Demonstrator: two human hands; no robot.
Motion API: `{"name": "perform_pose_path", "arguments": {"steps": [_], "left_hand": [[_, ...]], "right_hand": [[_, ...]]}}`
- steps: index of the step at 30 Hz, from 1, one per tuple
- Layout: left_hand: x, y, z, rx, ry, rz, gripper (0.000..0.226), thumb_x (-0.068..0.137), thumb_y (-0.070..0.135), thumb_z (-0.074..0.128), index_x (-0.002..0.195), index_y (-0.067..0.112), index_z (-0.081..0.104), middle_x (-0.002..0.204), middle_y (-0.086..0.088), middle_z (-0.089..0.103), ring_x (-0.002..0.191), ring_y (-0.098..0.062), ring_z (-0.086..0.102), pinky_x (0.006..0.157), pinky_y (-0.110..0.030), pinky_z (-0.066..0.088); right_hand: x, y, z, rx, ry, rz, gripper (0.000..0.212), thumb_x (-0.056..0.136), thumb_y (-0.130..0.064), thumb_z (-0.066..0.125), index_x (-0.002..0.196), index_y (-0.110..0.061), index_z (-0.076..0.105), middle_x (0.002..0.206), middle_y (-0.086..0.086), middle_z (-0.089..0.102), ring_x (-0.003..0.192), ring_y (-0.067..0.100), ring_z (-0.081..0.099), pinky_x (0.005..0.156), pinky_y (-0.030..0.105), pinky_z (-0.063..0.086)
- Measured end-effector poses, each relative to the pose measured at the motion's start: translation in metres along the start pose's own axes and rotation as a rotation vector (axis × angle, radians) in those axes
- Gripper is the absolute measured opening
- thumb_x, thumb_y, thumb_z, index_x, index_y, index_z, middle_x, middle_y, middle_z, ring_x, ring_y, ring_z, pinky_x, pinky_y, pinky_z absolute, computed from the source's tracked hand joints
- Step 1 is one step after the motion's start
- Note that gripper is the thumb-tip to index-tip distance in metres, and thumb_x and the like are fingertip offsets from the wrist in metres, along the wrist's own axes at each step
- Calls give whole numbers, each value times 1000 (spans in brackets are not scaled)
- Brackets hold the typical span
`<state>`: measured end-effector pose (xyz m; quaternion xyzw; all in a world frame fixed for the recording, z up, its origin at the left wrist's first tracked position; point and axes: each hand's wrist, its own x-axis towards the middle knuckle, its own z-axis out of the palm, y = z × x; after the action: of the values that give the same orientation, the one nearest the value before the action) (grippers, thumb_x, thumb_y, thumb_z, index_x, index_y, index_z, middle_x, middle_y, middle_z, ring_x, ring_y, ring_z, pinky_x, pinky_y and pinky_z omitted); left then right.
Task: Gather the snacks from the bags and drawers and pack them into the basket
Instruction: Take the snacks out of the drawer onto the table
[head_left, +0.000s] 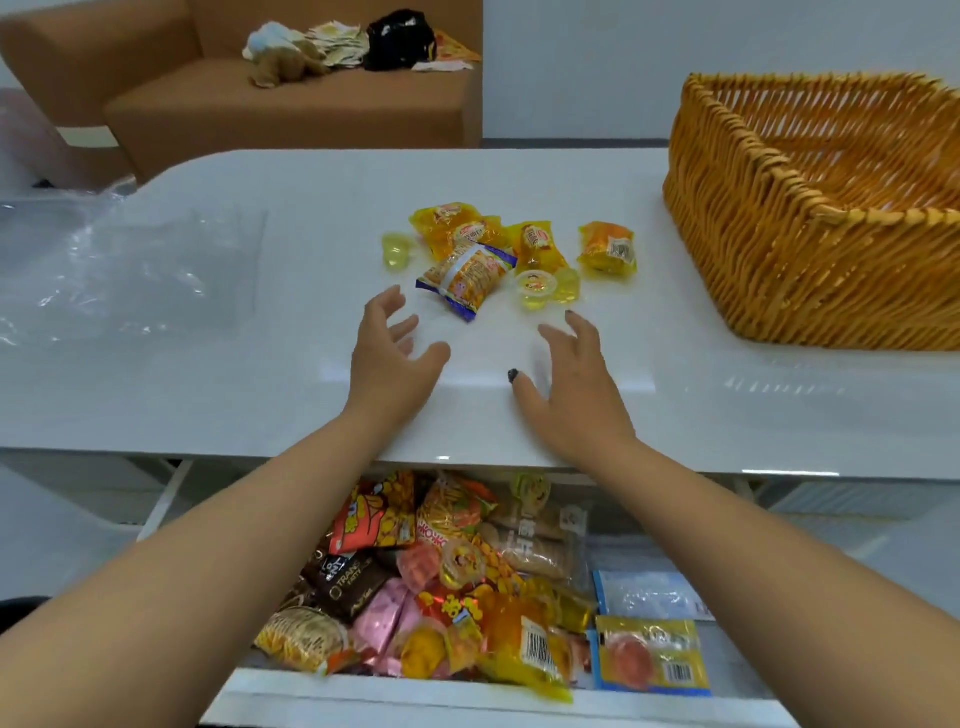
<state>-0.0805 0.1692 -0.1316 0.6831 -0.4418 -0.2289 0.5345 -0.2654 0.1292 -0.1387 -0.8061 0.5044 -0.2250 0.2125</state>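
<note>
A small heap of snacks (467, 244) lies on the white table (260, 389): yellow jelly packs, a blue-edged cracker packet (465, 275) and clear jelly cups (536, 288). My left hand (389, 358) and my right hand (576, 384) hover just short of the heap, palms facing each other, fingers spread, holding nothing. An empty wicker basket (769, 249) stands at the table's right. Below the table edge an open drawer (363, 691) is full of several mixed snack packets (457, 582).
A crumpled clear plastic bag (124, 270) lies on the table's left side. Behind the table a brown sofa (270, 98) holds a black bag (397, 39), a soft toy and wrappers.
</note>
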Motion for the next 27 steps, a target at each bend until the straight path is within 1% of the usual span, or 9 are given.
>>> {"name": "perform_pose_path", "arguments": {"steps": [3,5,9,12,15,18,21,24,27], "left_hand": [[-41,3,-16,-38,-127,0,62,85,3,69,137,19,40,133,4,52,120,-8,56,107,-30,43],[-68,6,-33,-26,-257,-23,58,84,-2,67,132,21,44,126,6,58,117,-4,58,108,-34,44],[-107,18,-82,-52,-523,-193,59,90,-8,58,135,26,41,118,-1,69,110,-9,66,91,-26,53],[-113,17,-105,14,-579,-301,40,93,-1,57,125,23,52,109,1,73,101,-13,70,88,-29,53],[-110,10,-101,273,-673,-241,29,91,8,63,113,26,59,105,5,72,100,-8,67,92,-29,50],[-108,-2,-99,573,-798,-248,29,90,27,65,117,29,54,112,10,63,103,-7,60,94,-29,50],[-106,-14,-108,848,-962,-377,44,86,46,65,122,27,50,120,6,59,107,-12,58,98,-35,49],[-110,-22,-109,1098,-1109,-464,66,83,58,62,133,17,47,131,-1,55,115,-20,55,101,-36,45],[-122,-31,-100,1208,-1193,-551,86,85,66,55,147,10,35,149,-7,43,131,-26,46,105,-33,37]], "right_hand": [[-36,-2,-9,-76,-138,-69,59,97,-48,42,147,-18,32,158,0,17,146,18,11,117,30,14],[-67,-1,-18,-117,-235,-120,61,97,-52,37,150,-24,26,161,-5,10,148,14,-2,118,29,4],[-122,5,-40,-111,-363,-122,60,96,-48,44,149,-40,17,158,-21,-6,143,-1,-17,113,20,-3],[-145,-4,-46,5,-288,5,48,92,-42,53,137,-40,35,146,-25,13,142,-1,6,109,14,13],[-153,-14,-37,-32,-222,33,36,90,-39,56,123,-36,44,122,-20,31,115,0,40,90,12,35],[-148,-16,-25,-99,-408,174,33,90,-45,54,119,-31,46,111,-13,49,95,4,53,80,22,48],[-137,-12,-10,-95,-626,375,42,87,-59,50,115,-27,49,104,-7,59,89,10,58,80,30,51],[-129,-11,5,1,-708,468,51,85,-65,49,114,-24,49,105,-4,58,95,17,59,87,38,52],[-129,-13,18,73,-757,518,72,79,-68,56,129,-17,46,124,2,56,108,21,56,92,35,48]]}}
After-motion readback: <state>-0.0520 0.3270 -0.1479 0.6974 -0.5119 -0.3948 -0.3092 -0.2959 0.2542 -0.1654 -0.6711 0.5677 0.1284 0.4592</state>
